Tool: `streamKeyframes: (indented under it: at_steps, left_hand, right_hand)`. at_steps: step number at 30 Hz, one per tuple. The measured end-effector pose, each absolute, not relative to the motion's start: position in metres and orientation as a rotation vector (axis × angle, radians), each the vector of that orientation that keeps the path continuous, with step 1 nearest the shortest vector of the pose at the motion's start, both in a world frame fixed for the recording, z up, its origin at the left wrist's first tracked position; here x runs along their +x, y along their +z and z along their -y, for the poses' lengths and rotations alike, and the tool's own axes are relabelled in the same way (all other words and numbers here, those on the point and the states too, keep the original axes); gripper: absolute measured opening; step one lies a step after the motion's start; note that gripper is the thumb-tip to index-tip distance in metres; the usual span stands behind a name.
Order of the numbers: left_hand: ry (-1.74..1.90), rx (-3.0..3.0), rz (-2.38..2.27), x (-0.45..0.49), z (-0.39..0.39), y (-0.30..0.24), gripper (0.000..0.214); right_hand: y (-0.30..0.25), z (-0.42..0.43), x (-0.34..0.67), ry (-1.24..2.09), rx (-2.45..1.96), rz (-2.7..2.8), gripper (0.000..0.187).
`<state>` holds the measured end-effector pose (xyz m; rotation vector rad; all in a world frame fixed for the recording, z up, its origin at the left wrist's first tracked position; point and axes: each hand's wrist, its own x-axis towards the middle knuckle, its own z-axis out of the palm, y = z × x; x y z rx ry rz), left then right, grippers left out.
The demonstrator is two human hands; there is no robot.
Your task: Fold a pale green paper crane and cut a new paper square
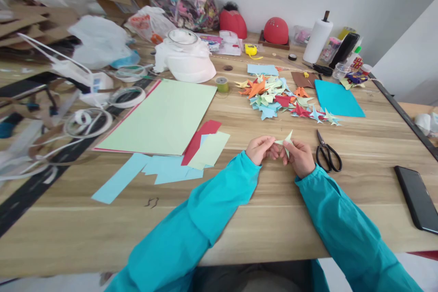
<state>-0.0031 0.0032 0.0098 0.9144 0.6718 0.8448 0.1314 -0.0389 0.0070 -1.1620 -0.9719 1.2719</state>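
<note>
A small pale green folded paper crane (288, 140) is held between my two hands, just above the table. My left hand (262, 148) pinches its left point with thumb and fingertips. On the other side my right hand (299, 155) grips its body between thumb and fingers. Black-handled scissors (327, 153) lie close to the right of my right hand, tips pointing away. Beyond my hands spreads a pile of folded paper cranes (273, 96) in orange, red, green and blue.
Left of my hands are green and red paper pieces (214, 148), blue strips (119, 178) and a large green sheet stack (164, 114). A turquoise sheet (338, 98) lies at the back right. A black phone (417, 196) rests near the right edge. Cords (89, 121) clutter the far left.
</note>
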Motion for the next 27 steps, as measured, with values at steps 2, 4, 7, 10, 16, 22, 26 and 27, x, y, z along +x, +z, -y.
streamKeyframes:
  at_steps: [2,4,7,10,16,22,26,27]
  left_hand:
    - [0.840,0.974,-0.683,-0.0031,-0.0026,0.0104,0.035]
    - [0.842,1.035,-0.710,-0.0028,-0.0020,0.0101,0.034]
    - [0.856,1.066,-0.745,-0.0023,-0.0016,0.0087,0.034]
    - [0.865,1.090,-0.760,-0.0020,-0.0013,0.0080,0.034]
    - [0.882,1.129,-0.773,-0.0016,-0.0001,0.0091,0.033]
    - [0.872,1.120,-0.760,-0.0012,0.0002,0.0104,0.035]
    - [0.846,1.092,-0.745,-0.0015,-0.0011,0.0097,0.037]
    - [0.834,1.080,-0.737,-0.0016,-0.0015,0.0096,0.038]
  right_hand:
    - [0.0079,0.0395,0.1308,1.286,-1.148,1.035,0.033]
    - [0.0092,0.0401,0.1303,1.298,-1.143,1.081,0.035]
    - [0.0111,0.0408,0.1299,1.309,-1.155,1.087,0.036]
    - [0.0126,0.0411,0.1296,1.300,-1.173,1.074,0.038]
    - [0.0141,0.0424,0.1282,1.303,-1.224,1.025,0.038]
    - [0.0147,0.0420,0.1287,1.246,-1.262,1.096,0.038]
    - [0.0150,0.0418,0.1291,1.177,-1.267,1.163,0.038]
    - [0.0153,0.0420,0.1289,1.167,-1.273,1.166,0.038]
